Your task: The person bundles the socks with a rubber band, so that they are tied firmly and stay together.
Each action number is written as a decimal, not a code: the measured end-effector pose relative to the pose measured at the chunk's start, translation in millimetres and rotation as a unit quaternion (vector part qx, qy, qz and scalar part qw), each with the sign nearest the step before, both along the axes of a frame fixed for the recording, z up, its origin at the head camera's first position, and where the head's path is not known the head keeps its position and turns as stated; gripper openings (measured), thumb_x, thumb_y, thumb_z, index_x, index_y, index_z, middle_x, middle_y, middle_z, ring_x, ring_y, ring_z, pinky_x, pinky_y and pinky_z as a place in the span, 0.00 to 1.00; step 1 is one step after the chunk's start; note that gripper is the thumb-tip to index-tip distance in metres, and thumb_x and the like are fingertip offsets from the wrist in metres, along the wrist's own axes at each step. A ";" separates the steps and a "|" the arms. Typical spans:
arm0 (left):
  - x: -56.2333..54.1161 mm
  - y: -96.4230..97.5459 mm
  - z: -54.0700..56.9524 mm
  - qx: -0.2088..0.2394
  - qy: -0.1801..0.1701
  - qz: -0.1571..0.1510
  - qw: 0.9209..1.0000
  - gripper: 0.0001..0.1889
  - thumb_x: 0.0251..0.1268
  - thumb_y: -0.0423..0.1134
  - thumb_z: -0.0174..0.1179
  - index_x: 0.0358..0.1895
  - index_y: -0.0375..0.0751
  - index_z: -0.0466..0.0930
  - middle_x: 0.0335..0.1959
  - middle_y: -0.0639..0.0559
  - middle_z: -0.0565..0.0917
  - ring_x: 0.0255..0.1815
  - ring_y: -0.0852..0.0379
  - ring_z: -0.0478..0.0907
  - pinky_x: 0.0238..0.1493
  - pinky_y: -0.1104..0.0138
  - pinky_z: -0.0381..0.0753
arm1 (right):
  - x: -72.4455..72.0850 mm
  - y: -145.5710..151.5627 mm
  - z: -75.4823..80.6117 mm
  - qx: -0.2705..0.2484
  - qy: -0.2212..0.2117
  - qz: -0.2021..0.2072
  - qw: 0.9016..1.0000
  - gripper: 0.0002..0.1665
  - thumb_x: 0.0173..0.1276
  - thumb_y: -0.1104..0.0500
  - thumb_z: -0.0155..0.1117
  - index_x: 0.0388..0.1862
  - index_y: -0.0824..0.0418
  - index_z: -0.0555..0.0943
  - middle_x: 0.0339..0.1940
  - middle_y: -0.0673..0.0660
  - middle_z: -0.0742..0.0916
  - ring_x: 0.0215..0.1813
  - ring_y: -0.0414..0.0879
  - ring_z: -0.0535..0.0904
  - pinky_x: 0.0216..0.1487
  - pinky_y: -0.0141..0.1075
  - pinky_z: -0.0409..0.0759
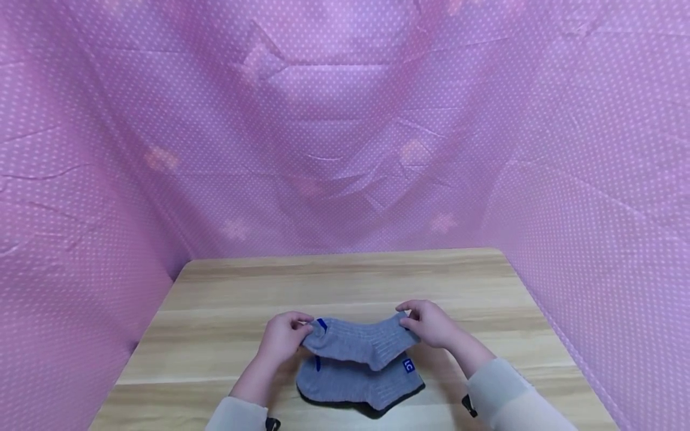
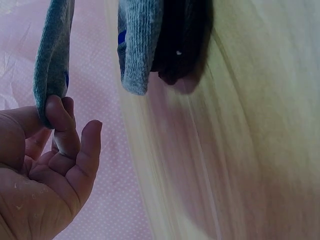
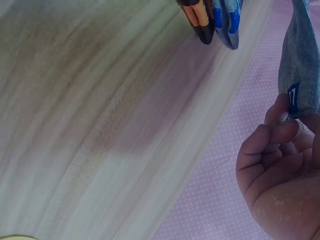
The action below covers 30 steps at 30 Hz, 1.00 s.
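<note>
A grey ribbed sock (image 1: 350, 341) with a blue mark at its toe hangs stretched sideways between my two hands. My left hand (image 1: 283, 336) pinches the toe end between thumb and fingers. At the cuff end, beside a blue label (image 3: 293, 97), my right hand (image 1: 431, 325) pinches the fabric. Below, on the table, lies another grey sock (image 1: 345, 383) with a blue label at its cuff, on top of a dark sock (image 1: 372, 410). The left wrist view shows the held sock (image 2: 52, 55) raised apart from the dark sock (image 2: 182, 40) and its grey neighbour.
The light wood table (image 1: 226, 299) has rounded far corners. Pink dotted cloth (image 1: 345, 149) hangs behind it and along both sides. Pale sleeves (image 1: 507, 392) cover my forearms, with a small black piece (image 1: 469, 405) at the wrist.
</note>
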<state>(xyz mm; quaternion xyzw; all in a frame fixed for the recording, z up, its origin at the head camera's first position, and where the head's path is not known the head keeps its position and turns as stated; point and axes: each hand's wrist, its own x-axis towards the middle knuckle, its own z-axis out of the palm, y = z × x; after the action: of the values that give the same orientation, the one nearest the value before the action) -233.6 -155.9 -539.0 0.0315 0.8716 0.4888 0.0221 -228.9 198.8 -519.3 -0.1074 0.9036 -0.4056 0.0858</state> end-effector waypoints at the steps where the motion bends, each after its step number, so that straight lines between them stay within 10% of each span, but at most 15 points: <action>1: 0.7 0.5 -0.1 0.000 -0.001 0.000 1.000 0.07 0.69 0.30 0.69 0.47 0.38 0.91 0.30 0.51 0.87 0.24 0.51 0.82 0.22 0.64 0.80 | 0.2 0.5 -0.1 0.001 0.002 0.004 1.000 0.19 0.77 0.64 0.66 0.64 0.67 0.83 0.32 0.52 0.82 0.32 0.44 0.77 0.29 0.37 0.79; 15: 17.0 6.1 -8.7 -0.014 -0.023 -0.016 1.000 0.08 0.68 0.29 0.69 0.47 0.40 0.91 0.27 0.53 0.83 0.21 0.57 0.77 0.22 0.66 0.78 | 4.6 9.1 -5.0 0.022 -0.012 0.056 0.998 0.16 0.76 0.63 0.67 0.59 0.69 0.84 0.30 0.50 0.83 0.32 0.44 0.77 0.33 0.37 0.77; 30: 65.5 4.6 -10.7 -0.061 0.011 -0.023 0.998 0.08 0.64 0.29 0.72 0.44 0.42 0.92 0.27 0.57 0.83 0.29 0.60 0.77 0.33 0.65 0.79 | 42.0 8.0 -12.3 0.021 -0.024 0.101 0.994 0.16 0.75 0.64 0.67 0.58 0.70 0.84 0.26 0.48 0.81 0.27 0.41 0.75 0.27 0.35 0.74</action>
<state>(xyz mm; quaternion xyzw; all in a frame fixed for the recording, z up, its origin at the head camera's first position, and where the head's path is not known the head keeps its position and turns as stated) -168.1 -151.2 -549.7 0.0554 0.8988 0.4341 0.0255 -186.9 206.9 -531.6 -0.1868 0.8940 -0.3787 0.1502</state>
